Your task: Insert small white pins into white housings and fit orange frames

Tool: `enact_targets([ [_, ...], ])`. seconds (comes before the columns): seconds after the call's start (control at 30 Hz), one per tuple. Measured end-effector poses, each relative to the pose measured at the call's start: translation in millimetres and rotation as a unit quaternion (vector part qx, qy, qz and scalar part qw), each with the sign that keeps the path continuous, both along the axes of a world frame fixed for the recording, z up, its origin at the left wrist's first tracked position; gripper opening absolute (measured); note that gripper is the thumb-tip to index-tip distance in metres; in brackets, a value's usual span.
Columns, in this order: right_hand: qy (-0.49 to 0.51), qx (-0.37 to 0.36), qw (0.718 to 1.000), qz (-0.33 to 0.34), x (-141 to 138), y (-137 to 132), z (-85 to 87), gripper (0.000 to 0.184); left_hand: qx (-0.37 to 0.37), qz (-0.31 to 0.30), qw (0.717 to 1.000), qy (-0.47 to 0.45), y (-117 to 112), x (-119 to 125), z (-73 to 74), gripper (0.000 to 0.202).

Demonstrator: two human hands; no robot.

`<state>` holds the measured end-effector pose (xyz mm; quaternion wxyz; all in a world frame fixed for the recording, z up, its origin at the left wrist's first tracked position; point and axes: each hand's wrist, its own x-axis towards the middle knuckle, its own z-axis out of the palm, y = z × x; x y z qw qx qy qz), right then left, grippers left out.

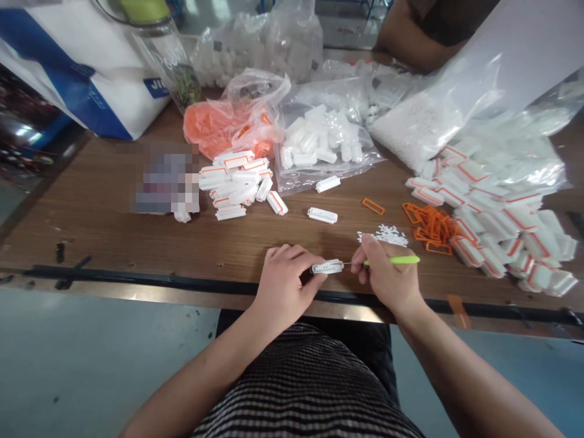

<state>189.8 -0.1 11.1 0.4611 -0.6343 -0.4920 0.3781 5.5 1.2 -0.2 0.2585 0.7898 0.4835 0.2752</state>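
Between thumb and fingers my left hand (288,278) holds a small white plastic housing (327,267) near the table's front edge. A row of dark dots shows along its face. My right hand (387,274) is closed round a tool with a bright green handle (404,260); its thin metal tip reaches the housing's right end. Just beyond the right hand lies a pile of tiny white pieces (390,235). Two single white housings, one of them (322,215) nearer, rest beyond the left hand. An orange rectangular frame (373,206) lies alone behind the tiny pieces.
Orange frames (431,228) and many orange-edged white housings (497,225) are heaped at right. More housings (237,182) lie left of centre. Behind stand bags of orange parts (210,131), white housings (319,137) and white granules (424,128), plus a bottle (171,61). A person's arm (410,39) rests opposite.
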Motion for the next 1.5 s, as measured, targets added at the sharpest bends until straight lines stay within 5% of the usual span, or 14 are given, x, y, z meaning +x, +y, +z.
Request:
enact_targets([
  [0.3,0.046,0.046,0.998,0.002,0,-5,-9.4,0.052,0.008,0.006,1.000,-0.006,0,1,-0.9,0.012],
  [0.53,-0.084,0.078,0.993,0.028,-3,-3,0.3,0.052,0.005,0.004,1.000,0.000,1,1,1.1,0.010],
  [0.9,-0.069,0.023,0.991,0.108,9,0,-3.5,0.050,-0.002,0.000,1.000,-0.001,2,-1,0.6,0.011],
  [1.1,-0.010,0.041,0.998,0.050,7,-1,-5.7,0.053,-0.013,-0.004,1.000,0.000,2,-1,1.8,0.011],
  [1.5,-0.023,0.021,0.998,0.048,3,-1,-7.1,0.053,-0.011,-0.005,1.000,-0.003,2,-1,0.4,0.011],
])
